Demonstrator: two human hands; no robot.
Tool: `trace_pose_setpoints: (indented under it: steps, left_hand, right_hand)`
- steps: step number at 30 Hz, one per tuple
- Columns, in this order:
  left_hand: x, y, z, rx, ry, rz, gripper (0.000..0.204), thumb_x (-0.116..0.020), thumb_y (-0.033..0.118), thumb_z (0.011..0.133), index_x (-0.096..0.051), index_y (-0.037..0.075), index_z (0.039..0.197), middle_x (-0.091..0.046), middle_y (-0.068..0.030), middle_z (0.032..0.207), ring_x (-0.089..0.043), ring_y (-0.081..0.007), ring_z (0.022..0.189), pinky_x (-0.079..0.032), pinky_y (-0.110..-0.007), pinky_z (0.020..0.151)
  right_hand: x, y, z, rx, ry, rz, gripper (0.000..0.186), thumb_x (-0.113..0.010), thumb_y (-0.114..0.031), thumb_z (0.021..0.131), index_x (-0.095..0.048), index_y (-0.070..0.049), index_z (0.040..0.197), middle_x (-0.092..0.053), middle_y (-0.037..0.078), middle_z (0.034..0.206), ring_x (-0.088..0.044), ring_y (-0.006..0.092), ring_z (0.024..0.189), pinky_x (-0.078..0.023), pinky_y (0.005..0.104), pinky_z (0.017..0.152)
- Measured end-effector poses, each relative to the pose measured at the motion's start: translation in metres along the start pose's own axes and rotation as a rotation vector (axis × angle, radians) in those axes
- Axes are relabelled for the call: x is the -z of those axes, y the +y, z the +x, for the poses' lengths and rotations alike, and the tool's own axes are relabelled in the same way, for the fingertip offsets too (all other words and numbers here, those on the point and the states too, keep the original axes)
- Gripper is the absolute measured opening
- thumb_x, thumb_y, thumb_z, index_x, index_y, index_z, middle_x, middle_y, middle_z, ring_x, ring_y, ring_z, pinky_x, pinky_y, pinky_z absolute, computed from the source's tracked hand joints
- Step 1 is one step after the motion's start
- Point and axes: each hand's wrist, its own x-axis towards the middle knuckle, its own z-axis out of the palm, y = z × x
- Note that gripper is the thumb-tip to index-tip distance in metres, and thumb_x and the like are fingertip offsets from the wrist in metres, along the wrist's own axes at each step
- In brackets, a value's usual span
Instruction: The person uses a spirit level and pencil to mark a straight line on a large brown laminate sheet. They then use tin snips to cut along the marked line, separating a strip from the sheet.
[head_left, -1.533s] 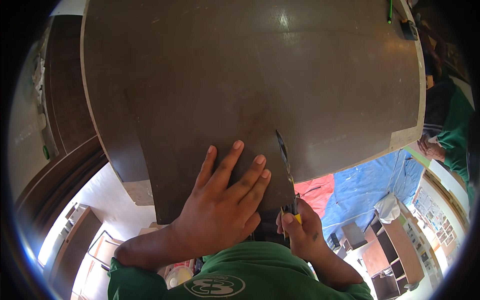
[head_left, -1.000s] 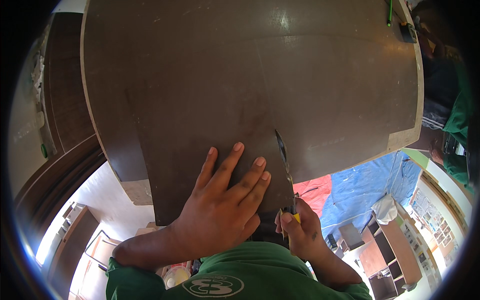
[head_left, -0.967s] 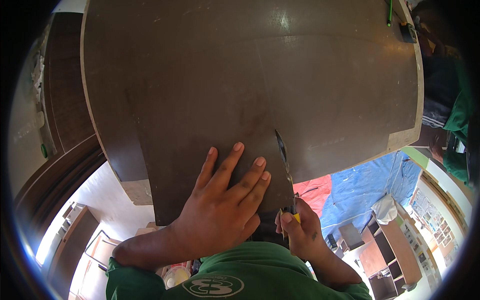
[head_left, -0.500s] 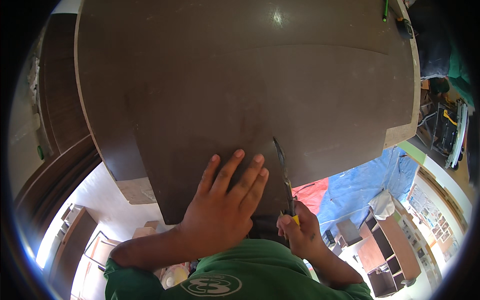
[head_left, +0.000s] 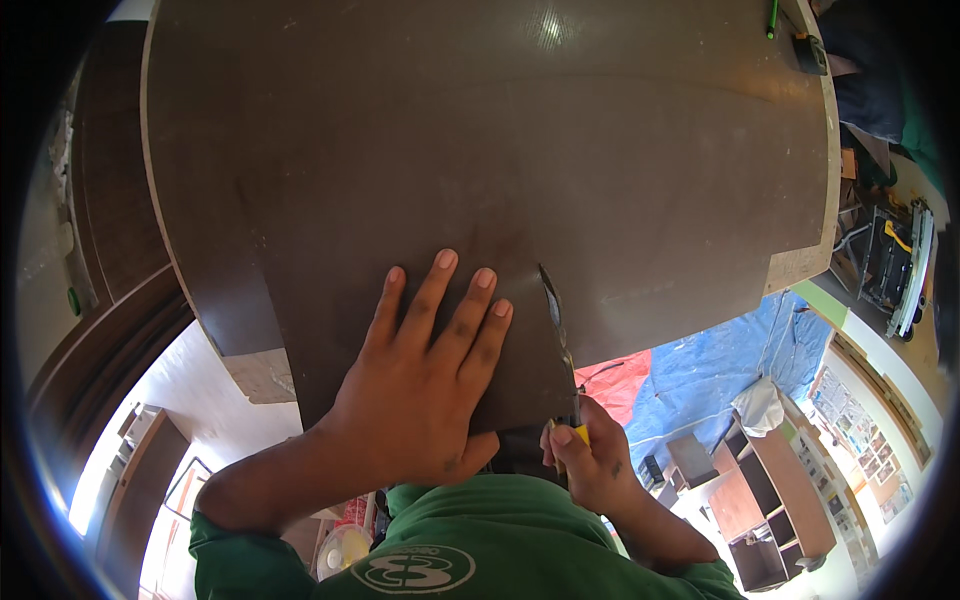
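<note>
A large dark brown sheet lies over a board of similar colour. My left hand presses flat on the sheet's near part, its fingers spread. Gripped in my right hand, at the sheet's near edge, is a pair of metal snips with yellow on the handle. Their dark blades point away from me over the sheet, a little right of my left fingertips. Whether the blades are apart or together cannot be made out. My right fingers hide most of the handles.
Pale worn corners of the board show at right and left. A tape measure and a green pencil-like stick lie at the far right. Beyond the near right edge are a blue tarp and wooden shelving. Part of another person shows at far right.
My left hand has slid forward and left, with its fingers spread wider. The snips and my right hand have shifted slightly left and forward. The sheet's far edge line looks fainter.
</note>
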Motion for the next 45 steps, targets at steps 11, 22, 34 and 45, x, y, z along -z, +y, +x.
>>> trace_pose_setpoints:
  steps: [11,22,34,45]
  left_hand:
    - [0.011,0.002,0.003,-0.037,0.001,0.004,0.094,-0.072,0.054,0.085,-0.054,-0.008,0.152,-0.042,-0.0334,0.163,-0.028,-0.0586,0.156,-0.029,-0.077,0.120]
    - [0.010,0.002,0.003,-0.023,0.002,-0.037,0.096,-0.071,0.045,0.079,-0.050,-0.008,0.156,-0.040,-0.0338,0.166,-0.026,-0.0591,0.158,-0.026,-0.075,0.123]
    - [0.010,0.006,0.001,-0.020,-0.022,-0.055,0.093,-0.069,0.045,0.080,-0.052,-0.007,0.155,-0.040,-0.0325,0.166,-0.026,-0.0581,0.158,-0.026,-0.074,0.124]
    - [0.009,0.007,0.000,-0.029,-0.034,-0.074,0.094,-0.069,0.044,0.079,-0.051,-0.009,0.155,-0.039,-0.0340,0.166,-0.026,-0.0597,0.157,-0.027,-0.075,0.122]
  right_hand:
    - [0.006,-0.007,0.004,0.006,-0.001,-0.161,0.050,-0.063,-0.044,0.108,-0.059,0.003,0.125,-0.062,0.004,0.080,-0.060,0.0120,0.071,-0.049,0.0297,0.065]
    - [0.003,-0.016,0.001,-0.032,0.013,-0.062,0.040,-0.068,-0.032,0.108,-0.060,0.005,0.120,-0.061,0.001,0.079,-0.055,0.0061,0.073,-0.046,0.0272,0.064]
    - [0.013,0.000,-0.011,-0.057,-0.042,-0.023,0.041,-0.067,-0.035,0.108,-0.060,0.004,0.118,-0.060,0.000,0.081,-0.055,0.0067,0.072,-0.046,0.0267,0.066]
    - [0.015,-0.004,-0.011,-0.067,-0.021,0.000,0.039,-0.068,-0.033,0.107,-0.061,0.005,0.115,-0.059,-0.001,0.077,-0.053,0.0056,0.071,-0.045,0.0259,0.064]
